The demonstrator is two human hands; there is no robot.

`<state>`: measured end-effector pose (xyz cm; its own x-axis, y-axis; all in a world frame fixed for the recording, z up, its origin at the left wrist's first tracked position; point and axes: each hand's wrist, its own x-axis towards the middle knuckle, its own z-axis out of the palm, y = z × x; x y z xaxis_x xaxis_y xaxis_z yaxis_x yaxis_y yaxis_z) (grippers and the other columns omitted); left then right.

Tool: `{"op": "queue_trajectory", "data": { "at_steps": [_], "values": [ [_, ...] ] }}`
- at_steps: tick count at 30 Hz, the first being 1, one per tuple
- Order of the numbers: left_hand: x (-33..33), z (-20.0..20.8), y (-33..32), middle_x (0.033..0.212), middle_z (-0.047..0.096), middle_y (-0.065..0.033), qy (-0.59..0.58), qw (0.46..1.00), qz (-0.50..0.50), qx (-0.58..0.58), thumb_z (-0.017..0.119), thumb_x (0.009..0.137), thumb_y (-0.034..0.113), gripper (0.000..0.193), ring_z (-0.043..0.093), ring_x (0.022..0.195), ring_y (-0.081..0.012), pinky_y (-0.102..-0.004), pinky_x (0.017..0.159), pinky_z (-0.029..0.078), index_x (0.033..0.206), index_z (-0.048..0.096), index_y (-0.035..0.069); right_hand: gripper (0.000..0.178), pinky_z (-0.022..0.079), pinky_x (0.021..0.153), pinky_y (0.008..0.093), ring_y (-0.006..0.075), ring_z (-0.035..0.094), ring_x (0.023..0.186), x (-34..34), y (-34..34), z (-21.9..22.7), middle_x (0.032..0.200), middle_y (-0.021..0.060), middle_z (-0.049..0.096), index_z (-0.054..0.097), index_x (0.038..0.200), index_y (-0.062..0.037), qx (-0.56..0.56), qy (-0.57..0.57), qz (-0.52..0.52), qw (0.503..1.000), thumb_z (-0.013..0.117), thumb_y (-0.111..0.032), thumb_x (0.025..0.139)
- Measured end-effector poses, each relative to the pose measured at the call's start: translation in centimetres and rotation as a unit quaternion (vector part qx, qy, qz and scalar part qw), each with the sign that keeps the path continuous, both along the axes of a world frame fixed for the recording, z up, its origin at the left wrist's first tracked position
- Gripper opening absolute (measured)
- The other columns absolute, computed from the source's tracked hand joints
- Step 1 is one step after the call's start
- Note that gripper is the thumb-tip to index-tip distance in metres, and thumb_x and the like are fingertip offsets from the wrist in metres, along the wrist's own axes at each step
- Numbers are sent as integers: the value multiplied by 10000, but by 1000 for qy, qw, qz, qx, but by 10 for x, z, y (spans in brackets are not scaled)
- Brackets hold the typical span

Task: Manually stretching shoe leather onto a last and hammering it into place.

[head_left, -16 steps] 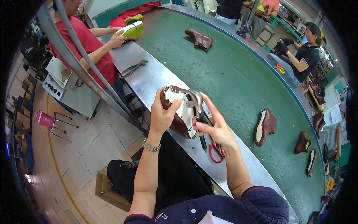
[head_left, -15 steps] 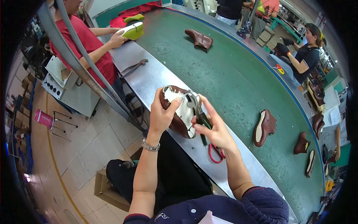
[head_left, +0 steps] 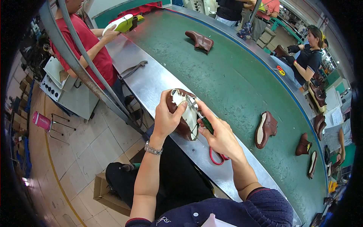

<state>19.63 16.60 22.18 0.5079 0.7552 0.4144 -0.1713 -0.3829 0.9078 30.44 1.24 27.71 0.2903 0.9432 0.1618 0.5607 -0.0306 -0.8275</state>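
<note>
My left hand grips a brown leather shoe by its side, over the near edge of the steel bench. The shoe is turned bottom up, showing a white underside with ragged leather edges round it. In my right hand is a pair of pliers with dark green handles. Its metal jaws lie against the shoe's edge, close to my left thumb; my fingers partly hide them, so I cannot tell whether they pinch the leather.
Red-handled scissors lie by my right wrist, and metal pincers farther up the bench. Brown shoes rest on the green conveyor. A person in red works at the left, beside a slanting metal post.
My right hand has closed in on the shoe, and the pliers now lie lower and flatter against its edge. The person in red has swung a green-and-white shoe leftward.
</note>
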Motion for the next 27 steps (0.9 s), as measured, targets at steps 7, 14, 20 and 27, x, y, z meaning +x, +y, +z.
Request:
{"op": "queue_trajectory", "data": {
  "at_steps": [7, 14, 20, 27],
  "values": [
    [5, 3, -1, 971, 659, -107, 22, 999, 23, -4, 664, 865, 122, 328, 632, 882, -151, -283, 787, 499, 1116, 505, -18, 727, 470, 846, 434, 415, 601, 1009, -1, 11, -23, 1142, 229, 619, 295, 1484, -201, -9, -33, -54, 998, 614, -62, 847],
    [9, 2, 1, 972, 675, -123, 9, 1000, 25, -11, 669, 860, 132, 343, 655, 874, -172, -297, 779, 511, 1122, 508, -21, 729, 426, 977, 370, 313, 571, 1181, -3, 26, -44, 1348, 214, 521, 282, 1495, -191, 94, 137, -64, 984, 635, -74, 868],
    [7, 1, 3, 972, 676, -123, 8, 999, 28, -16, 665, 864, 126, 329, 656, 875, -169, -290, 773, 509, 1117, 512, -17, 735, 465, 896, 387, 307, 647, 1027, 6, 4, -9, 1084, 150, 673, 285, 1491, -209, -38, 178, -34, 983, 628, -57, 858],
    [9, 0, 2, 961, 673, -122, 17, 1000, 15, 11, 660, 875, 139, 324, 654, 872, -171, -292, 776, 509, 1121, 509, -11, 735, 500, 715, 292, 143, 618, 759, 7, 3, -10, 939, 67, 673, 306, 1486, -193, -33, 114, -26, 993, 637, -22, 852]
  ]
}}
